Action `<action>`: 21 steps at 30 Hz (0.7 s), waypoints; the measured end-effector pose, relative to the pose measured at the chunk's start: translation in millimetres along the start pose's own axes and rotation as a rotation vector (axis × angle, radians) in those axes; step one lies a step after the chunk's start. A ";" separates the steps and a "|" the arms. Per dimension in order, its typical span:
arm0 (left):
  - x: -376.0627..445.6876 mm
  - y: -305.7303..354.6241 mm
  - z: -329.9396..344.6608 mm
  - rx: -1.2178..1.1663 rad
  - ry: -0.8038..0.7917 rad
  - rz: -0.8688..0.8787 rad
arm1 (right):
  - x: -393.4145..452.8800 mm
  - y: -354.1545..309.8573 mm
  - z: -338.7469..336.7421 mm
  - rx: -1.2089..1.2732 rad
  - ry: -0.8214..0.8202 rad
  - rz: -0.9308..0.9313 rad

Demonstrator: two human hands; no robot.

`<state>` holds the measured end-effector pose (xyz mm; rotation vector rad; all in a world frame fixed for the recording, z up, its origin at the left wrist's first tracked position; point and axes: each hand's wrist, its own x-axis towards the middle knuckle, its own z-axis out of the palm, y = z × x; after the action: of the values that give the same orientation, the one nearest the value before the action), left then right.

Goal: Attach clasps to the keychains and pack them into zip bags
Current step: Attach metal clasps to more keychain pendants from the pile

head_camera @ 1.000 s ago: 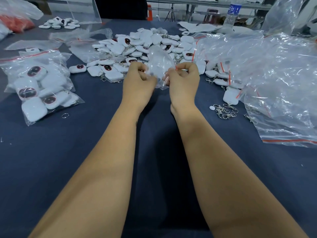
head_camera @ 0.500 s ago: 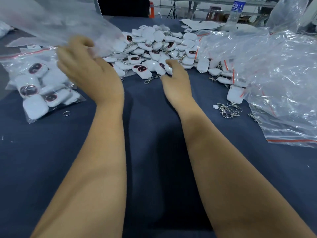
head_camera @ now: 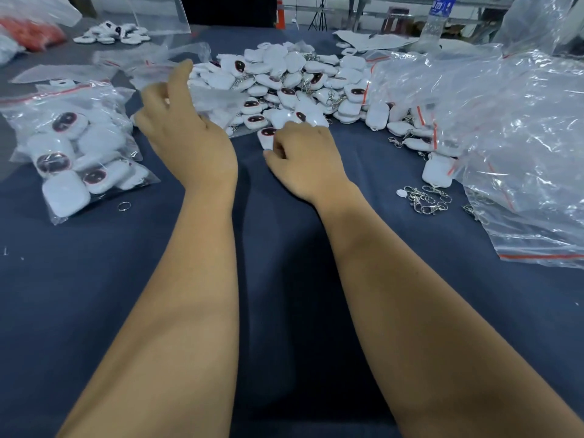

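Observation:
A heap of white keychains (head_camera: 294, 80) with dark oval faces lies at the middle back of the dark blue table (head_camera: 284, 279). My right hand (head_camera: 305, 153) is at the heap's near edge, its fingers and thumb curled round one white keychain (head_camera: 268, 135). My left hand (head_camera: 185, 134) hovers left of the heap with one finger stretched out and the others curled on a clear zip bag (head_camera: 218, 98) that drapes over the heap's left side. Loose metal clasps (head_camera: 425, 199) lie in a small cluster to the right.
A filled zip bag (head_camera: 74, 147) of keychains lies at the left, with a loose ring (head_camera: 124, 206) beside it. Big crumpled plastic bags (head_camera: 512, 137) fill the right side. A water bottle (head_camera: 437, 20) stands at the back right. More keychains (head_camera: 110, 33) lie far back left.
My left hand came down from its raised spot at the left and brought the clear bag onto the heap. My right hand drew back to the heap's near edge and closed on a keychain.

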<state>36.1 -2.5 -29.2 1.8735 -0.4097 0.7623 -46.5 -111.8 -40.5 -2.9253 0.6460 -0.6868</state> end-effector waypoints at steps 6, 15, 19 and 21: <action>-1.9 -2.3 5.1 0.057 -0.137 -0.105 | -3.7 2.9 4.4 -0.070 0.018 0.043; -3.0 2.1 4.2 -0.035 -0.248 -0.010 | -5.9 3.2 1.7 0.189 0.040 0.132; -3.5 -0.1 9.8 -0.019 -0.357 -0.015 | -6.9 2.4 -4.3 0.572 0.066 0.288; -3.4 -1.5 14.0 0.004 -0.453 -0.027 | -8.9 6.8 -7.8 0.789 0.104 0.395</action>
<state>39.0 -14.8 -36.4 2.0478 -0.6636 0.3134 -59.8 -114.0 -38.2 -1.9864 0.7199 -0.8075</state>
